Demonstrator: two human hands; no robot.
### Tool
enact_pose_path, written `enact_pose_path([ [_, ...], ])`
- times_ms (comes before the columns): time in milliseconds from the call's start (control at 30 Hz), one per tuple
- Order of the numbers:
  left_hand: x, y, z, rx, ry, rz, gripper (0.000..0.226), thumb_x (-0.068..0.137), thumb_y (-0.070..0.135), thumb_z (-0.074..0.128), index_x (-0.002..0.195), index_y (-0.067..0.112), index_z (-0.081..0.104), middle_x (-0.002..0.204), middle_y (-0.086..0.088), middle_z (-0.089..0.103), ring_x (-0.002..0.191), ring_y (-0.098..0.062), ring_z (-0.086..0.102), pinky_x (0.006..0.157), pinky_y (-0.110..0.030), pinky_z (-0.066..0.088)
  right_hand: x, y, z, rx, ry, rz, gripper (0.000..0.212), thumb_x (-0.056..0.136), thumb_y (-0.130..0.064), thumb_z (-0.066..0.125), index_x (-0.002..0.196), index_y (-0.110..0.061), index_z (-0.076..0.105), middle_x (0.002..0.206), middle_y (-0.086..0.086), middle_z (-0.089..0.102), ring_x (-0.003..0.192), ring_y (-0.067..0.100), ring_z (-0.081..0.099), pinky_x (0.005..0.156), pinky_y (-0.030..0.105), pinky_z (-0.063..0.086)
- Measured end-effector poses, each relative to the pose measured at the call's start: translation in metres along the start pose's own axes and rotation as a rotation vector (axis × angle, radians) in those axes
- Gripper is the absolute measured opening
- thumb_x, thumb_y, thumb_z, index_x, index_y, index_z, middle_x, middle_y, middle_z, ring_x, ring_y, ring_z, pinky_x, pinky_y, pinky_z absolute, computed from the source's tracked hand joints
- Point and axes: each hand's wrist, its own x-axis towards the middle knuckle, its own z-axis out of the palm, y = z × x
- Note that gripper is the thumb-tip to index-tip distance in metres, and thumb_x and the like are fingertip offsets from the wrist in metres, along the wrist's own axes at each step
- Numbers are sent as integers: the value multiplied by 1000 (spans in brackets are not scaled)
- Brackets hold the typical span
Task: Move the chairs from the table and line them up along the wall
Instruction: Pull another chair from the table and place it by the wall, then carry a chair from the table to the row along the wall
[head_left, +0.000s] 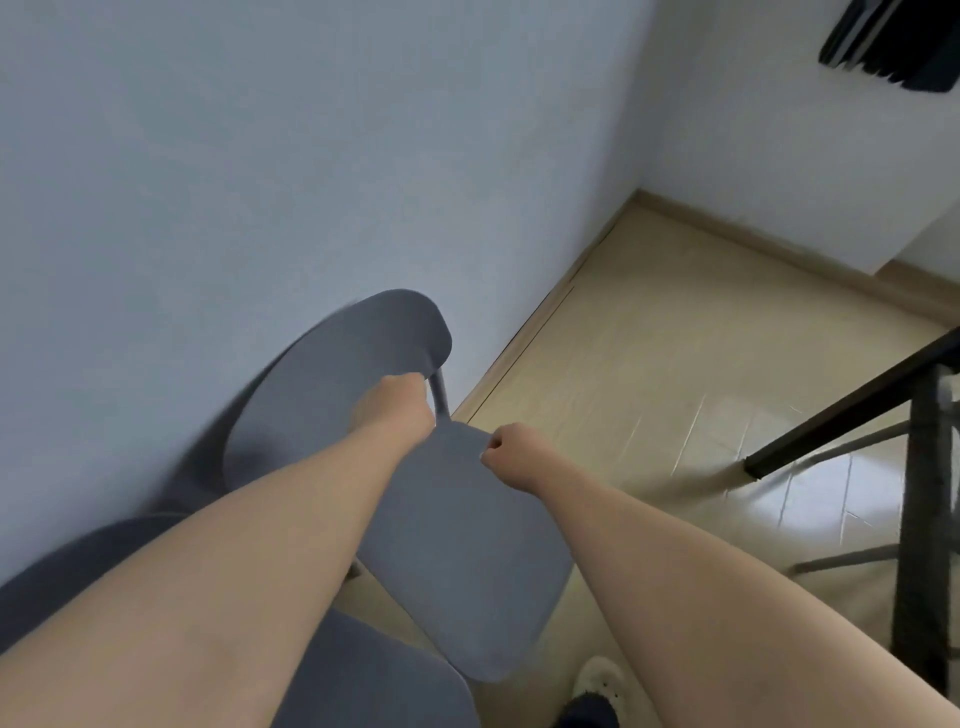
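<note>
A grey chair (457, 545) stands tilted close to the pale wall (260, 156), its rounded backrest (337, 374) toward the wall and blurred by motion. My left hand (392, 408) grips the lower edge of the backrest near its post. My right hand (511, 454) is closed on the far edge of the seat. A second grey chair (363, 686) shows at the bottom left, partly hidden under my left forearm, with its backrest (78, 561) by the wall.
The black table frame (924, 467) and its leg stand at the right. Beige floor (675, 338) runs to the room corner ahead. A dark object (893, 41) hangs on the far wall. My white slipper (597, 680) is at the bottom.
</note>
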Motion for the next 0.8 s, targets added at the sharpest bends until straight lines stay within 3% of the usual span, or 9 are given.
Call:
enact_pose_path([
  [67, -10, 36, 8, 3, -24, 69, 29, 90, 5, 48, 115, 13, 61, 119, -6, 60, 105, -28, 61, 76, -32, 45, -6, 22, -21, 8, 24, 6, 31, 94, -14, 40, 115, -2, 60, 106, 12, 62, 86, 23, 50, 74, 29, 40],
  [133, -17, 75, 17, -16, -42, 131, 29, 88, 4, 46, 109, 13, 63, 111, -6, 63, 95, -26, 61, 71, -30, 45, -12, 48, -45, 23, 56, 15, 33, 94, -13, 41, 119, -3, 59, 120, 13, 62, 93, 25, 54, 76, 29, 41],
  [233, -27, 135, 21, -45, -22, 225, 31, 88, 5, 39, 105, 14, 64, 101, -3, 62, 84, -23, 53, 68, -28, 42, -19, 88, -87, 64, 102, 37, 32, 93, -12, 43, 120, -2, 59, 123, 15, 63, 90, 24, 52, 74, 27, 40],
  [400, -28, 238, 26, -56, -26, 370, 24, 90, 14, 44, 101, 18, 65, 109, -1, 64, 92, -21, 58, 71, -28, 43, -28, 155, -163, 126, 216, 72, 33, 94, -12, 43, 120, -2, 60, 124, 16, 62, 89, 22, 48, 74, 26, 38],
  [500, -26, 294, 30, -8, -83, 437, 23, 90, 13, 44, 95, 19, 65, 104, -2, 64, 89, -22, 59, 69, -28, 42, -33, 196, -203, 169, 280, 110, 31, 93, -13, 43, 117, -2, 60, 111, 15, 62, 88, 23, 48, 74, 26, 37],
  [567, -27, 330, 31, 8, -85, 467, 25, 91, 14, 44, 102, 18, 66, 109, -2, 65, 95, -23, 61, 69, -27, 42, -36, 225, -227, 192, 315, 148, 30, 93, -13, 42, 114, -3, 60, 98, 9, 56, 86, 24, 48, 73, 26, 37],
  [700, -21, 393, 35, 35, -90, 528, 25, 91, 16, 45, 103, 17, 67, 112, -5, 67, 105, -25, 63, 78, -30, 48, -35, 274, -265, 255, 361, 229, 13, 92, -14, 41, 96, -12, 53, 88, 7, 54, 83, 25, 49, 71, 25, 38],
  [800, -6, 435, 40, 40, -124, 570, 23, 91, 18, 46, 103, 17, 66, 113, -7, 67, 103, -27, 63, 85, -32, 51, -28, 295, -294, 288, 389, 262, 10, 92, -13, 41, 92, -12, 50, 69, 1, 47, 70, 23, 48, 56, 23, 36],
])
